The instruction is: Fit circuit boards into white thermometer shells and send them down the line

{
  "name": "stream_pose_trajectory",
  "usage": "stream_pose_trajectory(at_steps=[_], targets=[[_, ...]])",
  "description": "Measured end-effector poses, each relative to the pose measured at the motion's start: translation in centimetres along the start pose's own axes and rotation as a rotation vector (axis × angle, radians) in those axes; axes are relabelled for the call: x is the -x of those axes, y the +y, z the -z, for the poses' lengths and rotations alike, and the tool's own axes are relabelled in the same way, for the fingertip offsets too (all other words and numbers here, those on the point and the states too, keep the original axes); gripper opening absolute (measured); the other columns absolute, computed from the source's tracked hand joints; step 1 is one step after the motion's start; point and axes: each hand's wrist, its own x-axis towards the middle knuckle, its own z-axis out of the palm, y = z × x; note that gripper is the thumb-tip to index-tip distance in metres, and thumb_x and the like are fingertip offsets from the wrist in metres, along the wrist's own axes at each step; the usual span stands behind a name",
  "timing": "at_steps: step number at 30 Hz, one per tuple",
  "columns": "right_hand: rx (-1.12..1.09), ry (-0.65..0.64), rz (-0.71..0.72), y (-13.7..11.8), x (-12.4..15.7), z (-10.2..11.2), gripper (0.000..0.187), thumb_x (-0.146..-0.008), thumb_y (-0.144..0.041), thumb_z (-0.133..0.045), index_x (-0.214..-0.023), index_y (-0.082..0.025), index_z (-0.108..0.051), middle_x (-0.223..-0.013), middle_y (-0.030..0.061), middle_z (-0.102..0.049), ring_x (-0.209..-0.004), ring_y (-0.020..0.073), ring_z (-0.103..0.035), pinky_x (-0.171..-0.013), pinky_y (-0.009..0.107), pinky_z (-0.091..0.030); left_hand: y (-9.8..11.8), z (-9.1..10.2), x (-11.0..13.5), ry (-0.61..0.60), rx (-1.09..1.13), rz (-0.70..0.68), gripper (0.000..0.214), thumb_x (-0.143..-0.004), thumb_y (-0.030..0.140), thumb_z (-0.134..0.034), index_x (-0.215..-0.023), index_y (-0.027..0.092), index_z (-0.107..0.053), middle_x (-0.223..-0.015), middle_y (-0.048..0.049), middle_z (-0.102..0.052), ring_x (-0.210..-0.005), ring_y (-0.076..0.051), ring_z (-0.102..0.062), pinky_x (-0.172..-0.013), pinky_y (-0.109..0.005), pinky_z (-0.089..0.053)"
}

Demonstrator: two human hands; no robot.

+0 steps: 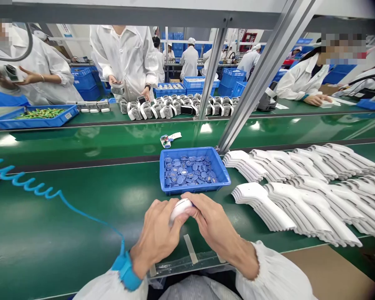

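Both my hands hold one white plastic shell (pixel 180 208) low over the green bench, just in front of me. My left hand (pixel 158 235) wraps its fingers round the shell's left side; a blue wrist strap (pixel 126 271) sits on that wrist. My right hand (pixel 211 227) pinches the shell's right end with fingers closed. Right behind the hands stands a small blue tray (pixel 224 171) full of several small blue-grey round parts (pixel 189 171).
Rows of white plastic shells (pixel 306 196) lie stacked at my right. A blue coiled cord (pixel 31 185) runs across the left bench. A slanted metal post (pixel 253 79) rises behind the tray. Across the green conveyor (pixel 81 141), people in white coats handle grey devices (pixel 175 109); another blue tray (pixel 34 116) sits far left.
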Motion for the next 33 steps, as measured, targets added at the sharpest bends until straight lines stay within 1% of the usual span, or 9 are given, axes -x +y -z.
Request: stream_pose_trajectory(at_steps=[6, 10, 13, 19, 22, 24, 27, 29, 33], targets=[[0.011, 0.016, -0.186, 0.6, 3.1, 0.6, 0.02, -0.102, -0.027, -0.047, -0.116, -0.022, -0.061, -0.107, 0.004, -0.072, -0.09, 0.0163, -0.068, -0.079, 0.028, -0.054, 0.3, -1.4, 0.6, 0.086, -0.046, -0.089, 0.021, -0.097, 0.04, -0.055, -0.099, 0.021, -0.064, -0.09, -0.003, -0.069, -0.081, -0.021, -0.059, -0.079, -0.035, -0.037], [-0.031, -0.198, -0.341, -0.8, 3.5, 2.7, 0.019, -0.102, -0.036, -0.045, -0.11, -0.026, -0.06, -0.094, -0.0003, -0.069, -0.076, 0.0148, -0.061, -0.067, 0.027, -0.049, -0.1, -3.3, 1.5, 0.36, 0.041, 0.224, 0.038, -0.099, 0.042, -0.048, -0.07, 0.018, -0.054, -0.069, -0.0012, -0.058, -0.066, -0.015, -0.05, -0.064, -0.029, -0.034], [0.003, -0.309, -0.343, -1.9, 3.6, 2.2, 0.021, -0.102, -0.039, -0.046, -0.109, -0.026, -0.061, -0.088, -0.0008, -0.067, -0.07, 0.0152, -0.057, -0.063, 0.028, -0.045, -0.4, -4.9, 1.1, 0.394, -0.003, 0.364, 0.054, -0.098, 0.045, -0.048, -0.052, 0.018, -0.041, -0.049, 0.0023, -0.04, -0.05, -0.011, -0.034, -0.054, -0.03, -0.024], [-0.029, -0.171, -0.314, -3.0, 5.3, -1.2, 0.033, -0.102, -0.042, -0.04, -0.116, -0.022, -0.063, -0.095, 0.0056, -0.066, -0.074, 0.0172, -0.058, -0.066, 0.03, -0.044, -1.5, -3.5, 1.5, 0.4, -0.073, 0.203, 0.054, -0.097, 0.036, -0.05, -0.046, 0.017, -0.046, -0.046, 0.0009, -0.046, -0.045, -0.01, -0.036, -0.053, -0.03, -0.026], [-0.237, -0.162, -0.6, -2.8, 5.1, -1.8, 0.036, -0.098, -0.05, -0.045, -0.107, -0.021, -0.065, -0.088, 0.0052, -0.067, -0.068, 0.0153, -0.055, -0.061, 0.028, -0.041, -2.3, -1.5, 4.1, 0.344, 0.046, 0.138, 0.03, -0.096, 0.038, -0.055, -0.078, 0.018, -0.069, -0.082, -0.0047, -0.07, -0.075, -0.017, -0.062, -0.07, -0.028, -0.044], [-0.467, -0.197, -0.924, -2.3, 4.4, -2.1, 0.04, -0.096, -0.054, -0.046, -0.09, -0.018, -0.062, -0.076, 0.0034, -0.064, -0.053, 0.0108, -0.043, -0.05, 0.025, -0.031, -3.0, -0.9, 5.7, 0.408, 0.134, 0.131, 0.023, -0.095, 0.038, -0.055, -0.097, 0.019, -0.069, -0.111, -0.0083, -0.069, -0.101, -0.021, -0.064, -0.087, -0.031, -0.047], [-0.757, -0.342, -1.194, -1.6, 3.4, -2.8, 0.042, -0.094, -0.058, -0.045, -0.083, -0.019, -0.056, -0.065, -0.0006, -0.057, -0.045, 0.007, -0.027, -0.044, 0.023, -0.017, -3.9, -1.5, 6.0, 0.639, 0.246, 0.3, 0.036, -0.099, 0.04, -0.049, -0.074, 0.018, -0.064, -0.081, -0.0051, -0.068, -0.077, -0.018, -0.063, -0.072, -0.029, -0.046], [-0.713, -0.433, -1.114, -1.5, 3.1, -3.5, 0.041, -0.094, -0.059, -0.045, -0.091, -0.02, -0.058, -0.067, -0.0007, -0.06, -0.045, 0.0078, -0.032, -0.044, 0.023, -0.02, -4.5, -2.3, 4.8, 0.766, 0.319, 0.431, 0.047, -0.1, 0.044, -0.046, -0.064, 0.018, -0.061, -0.064, -0.0022, -0.061, -0.061, -0.015, -0.057, -0.062, -0.028, -0.042], [-0.17, -0.404, -0.525, -2.0, 2.7, -4.7, 0.024, -0.096, -0.041, -0.05, -0.104, -0.023, -0.064, -0.078, 0.001, -0.067, -0.061, 0.0136, -0.055, -0.058, 0.026, -0.034, -5.2, -3.2, 1.4, 0.776, 0.346, 0.43, 0.049, -0.098, 0.049, -0.049, -0.061, 0.018, -0.058, -0.061, -0.0009, -0.059, -0.059, -0.014, -0.053, -0.06, -0.026, -0.041]])
